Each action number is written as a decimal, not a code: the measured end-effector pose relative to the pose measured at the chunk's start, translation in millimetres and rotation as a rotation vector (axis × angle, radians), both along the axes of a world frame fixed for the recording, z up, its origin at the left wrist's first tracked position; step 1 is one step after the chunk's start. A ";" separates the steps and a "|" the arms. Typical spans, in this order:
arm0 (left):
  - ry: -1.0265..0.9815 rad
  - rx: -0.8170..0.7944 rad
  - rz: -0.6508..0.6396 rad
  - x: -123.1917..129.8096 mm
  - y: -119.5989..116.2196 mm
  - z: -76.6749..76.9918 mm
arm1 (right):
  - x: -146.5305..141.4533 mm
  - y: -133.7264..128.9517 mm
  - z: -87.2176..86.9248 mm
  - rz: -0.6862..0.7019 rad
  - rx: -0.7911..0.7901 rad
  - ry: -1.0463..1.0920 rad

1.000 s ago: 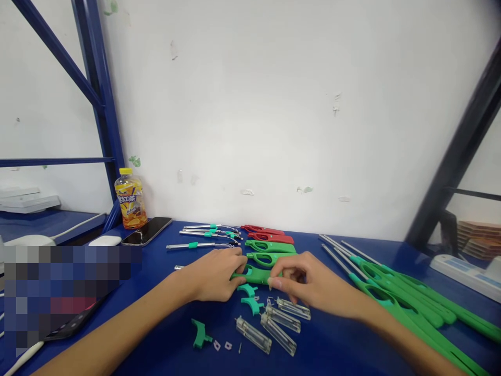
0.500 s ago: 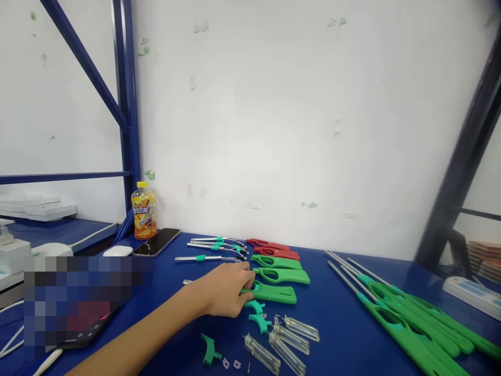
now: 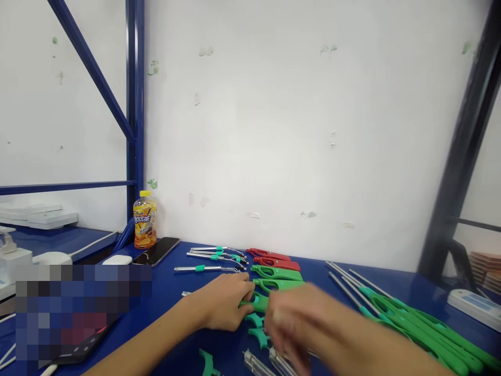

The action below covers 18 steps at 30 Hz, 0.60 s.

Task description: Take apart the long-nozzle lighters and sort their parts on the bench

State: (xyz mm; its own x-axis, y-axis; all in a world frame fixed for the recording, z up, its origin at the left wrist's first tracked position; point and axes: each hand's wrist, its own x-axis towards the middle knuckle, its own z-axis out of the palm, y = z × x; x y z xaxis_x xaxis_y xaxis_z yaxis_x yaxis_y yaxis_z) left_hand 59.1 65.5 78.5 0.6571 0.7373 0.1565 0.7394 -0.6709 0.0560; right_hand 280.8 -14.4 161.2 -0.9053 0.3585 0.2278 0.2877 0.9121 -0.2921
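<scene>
My left hand [image 3: 229,302] is closed with its fingertips on the front end of a green handle shell [image 3: 258,302] lying on the table. My right hand [image 3: 299,326], blurred by motion, hangs over the clear fuel tanks [image 3: 256,363] and hides part of that shell; its fingers are bent, and whether anything is in them is unclear. Teal triggers [image 3: 258,337] lie between the hands. Behind are more green shells [image 3: 276,272] and red shells [image 3: 274,262]. Metal rods with teal clips and wires [image 3: 198,269] lie to their left.
Long green lighters with metal rods [image 3: 422,324] lie at the right on the blue table [image 3: 313,269]. A drink bottle [image 3: 145,219] and a phone [image 3: 156,251] stand and lie back left. A white power strip [image 3: 473,308] is far right.
My right hand has come into view from the right, over the clear tanks. My left hand stays at the green shell. The view has tilted slightly upward.
</scene>
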 end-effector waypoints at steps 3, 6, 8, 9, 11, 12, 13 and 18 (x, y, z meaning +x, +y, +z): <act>-0.011 -0.003 0.005 0.7 -1.0 1.4 | 25.6 31.5 17.2 -0.258 0.017 0.097; -0.017 0.001 0.012 1.0 -2.5 2.5 | 52.6 56.7 13.0 -0.381 0.011 -0.002; -0.023 -0.001 0.006 1.0 -3.0 2.7 | 65.8 67.6 5.5 -0.400 -0.012 -0.104; -0.025 -0.001 0.004 0.9 -3.0 2.6 | 69.7 71.3 2.3 -0.409 -0.008 -0.162; -0.026 0.000 0.002 0.8 -2.6 2.2 | 72.0 76.2 -1.1 -0.458 0.039 -0.249; -0.025 0.002 0.002 0.9 -2.3 1.9 | 71.0 77.8 -1.4 -0.488 0.063 -0.274; -0.023 0.004 0.002 0.9 -1.9 1.6 | 69.2 79.0 -1.0 -0.512 0.084 -0.285; -0.020 0.014 -0.006 0.5 -0.7 0.3 | 61.8 84.2 -1.8 -0.533 0.172 -0.280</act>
